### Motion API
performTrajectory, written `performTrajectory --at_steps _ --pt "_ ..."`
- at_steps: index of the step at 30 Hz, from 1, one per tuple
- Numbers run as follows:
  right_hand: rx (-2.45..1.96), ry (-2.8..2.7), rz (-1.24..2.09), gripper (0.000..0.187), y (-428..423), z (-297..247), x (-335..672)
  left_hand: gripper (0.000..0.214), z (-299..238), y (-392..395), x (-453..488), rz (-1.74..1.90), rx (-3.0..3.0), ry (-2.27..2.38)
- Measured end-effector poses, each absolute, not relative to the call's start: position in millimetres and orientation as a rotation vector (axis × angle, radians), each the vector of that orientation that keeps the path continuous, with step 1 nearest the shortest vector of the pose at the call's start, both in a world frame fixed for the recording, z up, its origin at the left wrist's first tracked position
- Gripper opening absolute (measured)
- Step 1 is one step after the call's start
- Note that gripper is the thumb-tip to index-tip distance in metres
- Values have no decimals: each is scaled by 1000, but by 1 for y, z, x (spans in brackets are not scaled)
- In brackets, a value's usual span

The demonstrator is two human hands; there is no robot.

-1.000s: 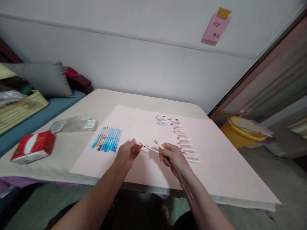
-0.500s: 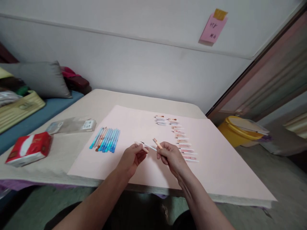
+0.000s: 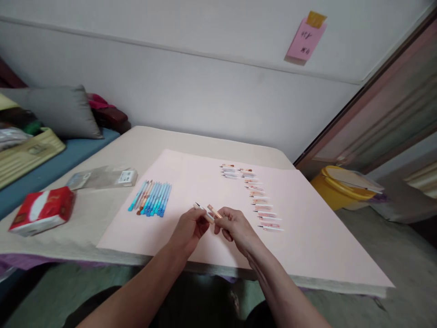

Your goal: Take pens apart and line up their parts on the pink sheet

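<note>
Above the pink sheet's (image 3: 307, 237) near edge, both hands (image 3: 191, 228) (image 3: 235, 228) pinch a pen (image 3: 207, 212).

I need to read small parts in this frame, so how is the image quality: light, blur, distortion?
Head view: soft, even light with faint shadows and no glare on the pink sheet; straight wall lines bow and the door frame leans, a wide-lens effect; the left hand, right hand and the pen parts between them are slightly smeared; the far row of pen pieces is too small to read.

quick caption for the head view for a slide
Two hands, left hand and right hand, bring pen parts together over pink paper beside blue pens.
</note>
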State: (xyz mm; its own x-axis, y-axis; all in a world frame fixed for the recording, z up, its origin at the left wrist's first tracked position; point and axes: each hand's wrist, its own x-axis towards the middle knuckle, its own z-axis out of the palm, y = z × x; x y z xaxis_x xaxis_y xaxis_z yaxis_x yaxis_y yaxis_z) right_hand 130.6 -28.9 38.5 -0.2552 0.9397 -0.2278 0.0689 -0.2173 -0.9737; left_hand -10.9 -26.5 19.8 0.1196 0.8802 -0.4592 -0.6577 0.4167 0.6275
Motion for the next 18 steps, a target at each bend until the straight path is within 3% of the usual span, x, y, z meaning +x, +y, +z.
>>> performTrajectory --at_steps 18 --pt "-1413 -1328 1756 24 -13 24 134 3 -1 -29 -4 1025 350 955"
